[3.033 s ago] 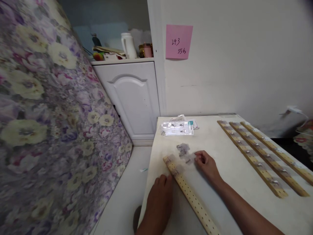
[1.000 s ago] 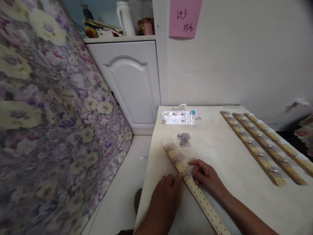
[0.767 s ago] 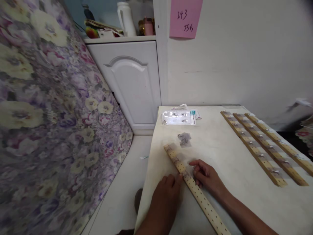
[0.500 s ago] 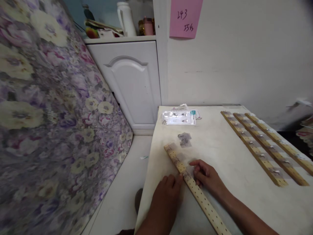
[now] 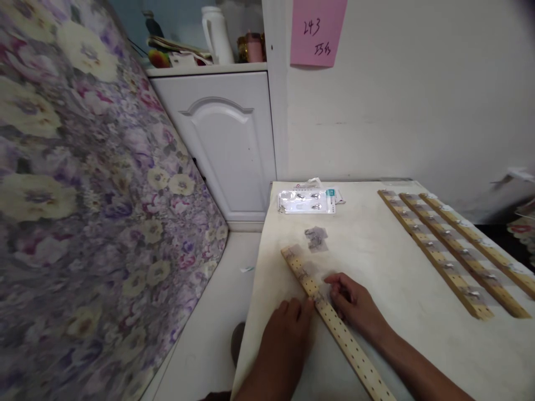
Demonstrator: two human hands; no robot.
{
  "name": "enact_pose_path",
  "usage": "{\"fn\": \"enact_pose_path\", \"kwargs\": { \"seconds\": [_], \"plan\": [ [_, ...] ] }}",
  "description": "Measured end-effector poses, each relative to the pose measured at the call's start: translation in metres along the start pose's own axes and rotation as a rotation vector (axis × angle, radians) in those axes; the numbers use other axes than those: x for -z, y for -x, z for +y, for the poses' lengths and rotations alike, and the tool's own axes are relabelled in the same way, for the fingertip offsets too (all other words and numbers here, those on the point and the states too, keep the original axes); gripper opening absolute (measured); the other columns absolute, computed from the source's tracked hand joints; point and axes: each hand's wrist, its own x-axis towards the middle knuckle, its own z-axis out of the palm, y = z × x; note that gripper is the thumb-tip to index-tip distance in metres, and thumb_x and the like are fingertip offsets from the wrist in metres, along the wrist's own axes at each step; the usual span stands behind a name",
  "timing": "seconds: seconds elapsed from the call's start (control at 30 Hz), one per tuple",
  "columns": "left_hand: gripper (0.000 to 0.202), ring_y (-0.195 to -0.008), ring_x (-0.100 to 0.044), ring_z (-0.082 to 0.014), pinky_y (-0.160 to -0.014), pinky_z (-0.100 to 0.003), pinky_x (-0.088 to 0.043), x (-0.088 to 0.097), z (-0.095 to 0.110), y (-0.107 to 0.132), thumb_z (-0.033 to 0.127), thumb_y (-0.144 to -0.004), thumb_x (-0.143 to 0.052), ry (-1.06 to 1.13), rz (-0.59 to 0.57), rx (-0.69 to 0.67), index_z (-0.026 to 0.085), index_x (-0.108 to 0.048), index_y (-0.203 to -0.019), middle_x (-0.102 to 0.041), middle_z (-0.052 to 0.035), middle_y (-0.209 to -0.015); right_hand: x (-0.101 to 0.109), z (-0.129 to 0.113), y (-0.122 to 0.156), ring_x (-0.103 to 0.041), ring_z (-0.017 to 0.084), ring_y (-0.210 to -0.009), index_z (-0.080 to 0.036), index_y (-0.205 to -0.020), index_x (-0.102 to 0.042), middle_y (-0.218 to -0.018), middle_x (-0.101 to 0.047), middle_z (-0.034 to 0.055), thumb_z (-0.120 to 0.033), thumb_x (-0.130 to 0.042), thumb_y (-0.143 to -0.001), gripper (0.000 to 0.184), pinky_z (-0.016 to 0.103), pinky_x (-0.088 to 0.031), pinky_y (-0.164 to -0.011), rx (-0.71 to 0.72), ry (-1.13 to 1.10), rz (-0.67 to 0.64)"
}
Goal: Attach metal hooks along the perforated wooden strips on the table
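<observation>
A long pale wooden strip (image 5: 348,336), pierced with small holes, lies slantwise on the table. Its far part carries several small clear plastic pieces (image 5: 304,272) with thin metal bits. My left hand (image 5: 287,328) rests at the strip's left edge, fingers bent together, a fingertip pressing beside the nearest clear piece (image 5: 320,299). On the other side, my right hand (image 5: 351,301) is closed with curled fingers close to that same piece; what they pinch, if anything, is hidden. A small pile of clear pieces with metal bits (image 5: 316,238) lies beyond the strip's far end.
Three similar wooden strips (image 5: 438,267) with clear pieces fixed along them lie on the right of the table (image 5: 359,223). A clear blister pack (image 5: 305,201) sits at the back edge. Wall and white cabinet (image 5: 225,150) stand behind; a floral curtain (image 5: 92,200) hangs left.
The fingers of my right hand have shifted slightly beside the strip. My left hand keeps its place, and the strip and pile have not visibly moved.
</observation>
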Motion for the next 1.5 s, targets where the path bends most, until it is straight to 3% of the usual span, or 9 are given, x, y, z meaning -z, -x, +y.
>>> {"fn": "enact_pose_path", "kwargs": {
  "seconds": [0.47,0.93,1.1,1.2,1.4,1.5],
  "plan": [
    [0.049,-0.090,-0.054,-0.0217,-0.079,-0.038,-0.050,-0.006,-0.001,-0.001,0.003,-0.084,-0.038,-0.068,0.065,-0.051,0.020,-0.045,-0.130,-0.060,-0.0078,-0.103,0.000,-0.004,-0.002,-0.054,0.015,-0.066,-0.021,-0.096,-0.056,-0.072,-0.054,-0.0028,-0.028,-0.055,-0.078,0.020,0.026,-0.043,-0.061,0.064,0.167,0.042],
    [0.048,-0.088,-0.057,-0.0223,-0.075,-0.039,-0.052,-0.010,-0.002,-0.004,0.003,-0.084,-0.040,-0.152,0.093,-0.099,0.016,-0.045,-0.130,-0.061,-0.0087,-0.099,-0.003,0.000,-0.010,-0.049,0.011,-0.059,-0.021,-0.092,-0.055,-0.066,-0.049,-0.0057,-0.021,-0.056,-0.073,0.019,0.022,-0.040,-0.054,0.019,0.083,0.010],
    [0.047,-0.089,-0.056,-0.0220,-0.076,-0.037,-0.050,0.000,0.001,-0.005,0.004,-0.085,-0.038,-0.120,0.051,-0.054,0.020,-0.047,-0.128,-0.060,-0.0077,-0.100,-0.004,0.000,-0.011,-0.046,0.009,-0.052,-0.021,-0.092,-0.052,-0.069,-0.046,-0.0058,-0.024,-0.055,-0.072,0.020,0.019,-0.037,-0.042,-0.018,-0.012,-0.032],
    [0.045,-0.090,-0.056,-0.0219,-0.077,-0.035,-0.049,0.007,0.002,-0.005,0.008,-0.086,-0.039,-0.070,0.023,-0.024,0.022,-0.049,-0.128,-0.060,-0.0074,-0.100,-0.004,-0.002,-0.009,-0.048,0.010,-0.053,-0.021,-0.091,-0.054,-0.069,-0.049,-0.0050,-0.024,-0.055,-0.073,0.018,0.020,-0.039,-0.044,0.021,0.032,0.001],
    [0.048,-0.094,-0.053,-0.0222,-0.082,-0.035,-0.045,0.005,0.000,-0.003,0.009,-0.087,-0.037,-0.018,0.017,-0.010,0.023,-0.045,-0.131,-0.058,-0.0072,-0.105,-0.001,-0.004,-0.003,-0.050,0.008,-0.050,-0.022,-0.106,-0.053,-0.090,-0.055,-0.0005,-0.034,-0.053,-0.078,0.030,0.022,-0.041,-0.045,0.025,-0.023,0.009],
    [0.051,-0.096,-0.052,-0.0216,-0.085,-0.034,-0.043,0.003,-0.002,-0.002,0.007,-0.085,-0.036,0.010,0.013,-0.021,0.023,-0.043,-0.133,-0.057,-0.0065,-0.106,0.005,-0.001,0.002,-0.051,0.009,-0.051,-0.021,-0.108,-0.053,-0.091,-0.056,0.0007,-0.039,-0.051,-0.080,0.033,0.024,-0.043,-0.047,0.020,-0.026,0.061]
  ]
}}
